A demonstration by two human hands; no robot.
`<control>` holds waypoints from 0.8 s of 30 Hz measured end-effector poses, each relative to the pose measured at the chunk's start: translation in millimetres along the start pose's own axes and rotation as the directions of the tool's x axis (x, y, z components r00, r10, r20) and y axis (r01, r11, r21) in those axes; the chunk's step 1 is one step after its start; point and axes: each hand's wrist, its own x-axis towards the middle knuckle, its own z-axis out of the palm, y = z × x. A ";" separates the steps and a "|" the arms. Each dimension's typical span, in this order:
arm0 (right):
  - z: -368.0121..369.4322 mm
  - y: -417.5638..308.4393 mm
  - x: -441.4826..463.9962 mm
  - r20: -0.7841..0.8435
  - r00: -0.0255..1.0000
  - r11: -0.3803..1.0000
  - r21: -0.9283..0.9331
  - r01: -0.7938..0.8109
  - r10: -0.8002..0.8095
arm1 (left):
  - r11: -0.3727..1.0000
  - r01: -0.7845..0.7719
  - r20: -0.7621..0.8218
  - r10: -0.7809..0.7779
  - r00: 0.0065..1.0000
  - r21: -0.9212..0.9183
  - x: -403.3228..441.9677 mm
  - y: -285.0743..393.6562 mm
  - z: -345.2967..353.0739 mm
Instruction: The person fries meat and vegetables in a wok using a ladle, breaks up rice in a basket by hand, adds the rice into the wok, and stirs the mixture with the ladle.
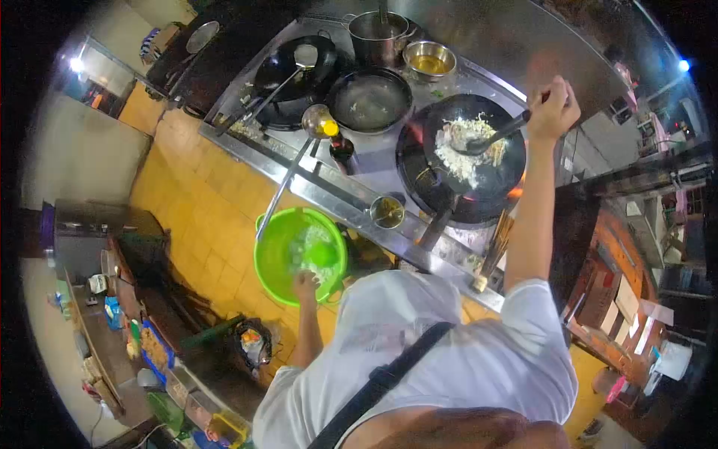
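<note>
My right hand (553, 111) is closed around the handle of a dark ladle (502, 135), held over the wok at the right. The ladle's head rests among white rice-like food (458, 161) mixed with paler yellowish bits in the black wok (430, 123). Orange flame shows at the wok's right edge. Low on the left, my left hand (305, 286) is at the near side of a bright green basin (273, 258). Its fingers are blurred, so their grip is unclear. Inside the basin lie a green rounded thing (320, 254) and some white grains.
Another ladle (288, 183) slants from the stove edge to the basin. Beside its bowl stands a dark bottle (342, 150). Farther back are a pan (370, 101), a wok (280, 71), a pot (378, 37) and a metal bowl (430, 60). A small container (387, 212) sits on the front ledge.
</note>
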 end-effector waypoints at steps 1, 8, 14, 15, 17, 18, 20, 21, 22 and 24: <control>-1.3 10.9 0.7 0.003 1.000 1.000 -0.006 -0.011 0.011 | 1.000 0.011 -0.005 -0.011 1.000 0.004 -12.1 6.0 2.6; -5.3 8.1 6.9 0.033 0.998 0.994 -0.099 -0.048 0.051 | 0.985 -0.095 -0.175 0.119 0.977 0.141 -7.4 8.9 5.5; 3.7 10.2 -3.7 -0.027 0.997 0.987 -0.144 -0.069 0.066 | 0.968 -0.088 -0.153 0.127 0.980 0.236 -20.3 6.7 -6.2; 8.9 0.3 -4.3 -0.071 0.995 0.989 -0.123 -0.082 0.074 | 0.996 -0.019 -0.109 0.029 0.994 0.089 -35.3 19.4 2.3; 6.9 6.7 -6.4 -0.048 0.990 0.991 0.015 -0.131 0.131 | 0.993 -0.121 -0.082 0.120 0.989 -0.011 -18.6 -9.6 -6.1; 7.9 10.9 -8.2 -0.054 0.992 0.993 -0.010 -0.115 0.114 | 0.991 -0.135 -0.112 0.134 0.985 -0.003 -19.5 -11.9 -6.8; 7.2 11.8 1.1 -0.088 0.989 0.987 -0.094 -0.131 0.122 | 0.979 -0.185 -0.092 0.177 0.980 -0.091 -14.7 -22.9 -11.9; 6.2 0.8 -2.8 -0.098 0.987 0.986 -0.099 -0.134 0.124 | 0.980 -0.183 -0.086 0.176 0.981 -0.082 -12.6 -30.7 -21.3; 10.7 -11.8 -3.5 -0.095 0.990 0.991 -0.084 -0.109 0.101 | 0.981 -0.193 -0.114 0.194 0.974 0.018 -8.7 -33.3 -20.8; 17.7 -19.7 -8.8 -0.039 0.999 0.998 -0.060 -0.025 0.022 | 0.985 -0.140 -0.182 0.156 0.971 0.099 -5.8 -25.3 -6.5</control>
